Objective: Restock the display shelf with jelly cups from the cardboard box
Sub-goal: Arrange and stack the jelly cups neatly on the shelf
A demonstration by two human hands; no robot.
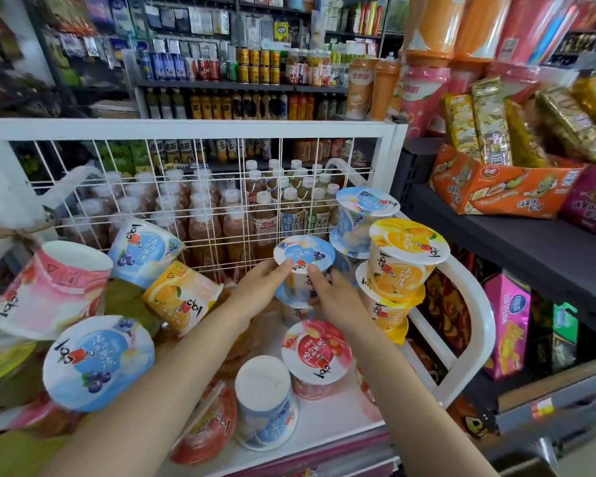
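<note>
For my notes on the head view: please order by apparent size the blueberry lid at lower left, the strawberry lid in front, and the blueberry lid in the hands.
1. Lower-left blueberry lid, largest, though nearest the camera.
2. Strawberry lid.
3. Held blueberry lid, slightly smaller, farther away.

- The blueberry jelly cup (pixel 298 270) body is partly hidden by both hands.
- The far-left shelf goods (pixel 11 74) are blurred.
- The forearms are cut off at the bottom edge.

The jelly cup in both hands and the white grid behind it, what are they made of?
Jelly cup: likely thin plastic with a glossy printed film lid; the lid catches light.
White grid: thin rods, probably white-coated metal wire; bottles show through the gaps.
</note>
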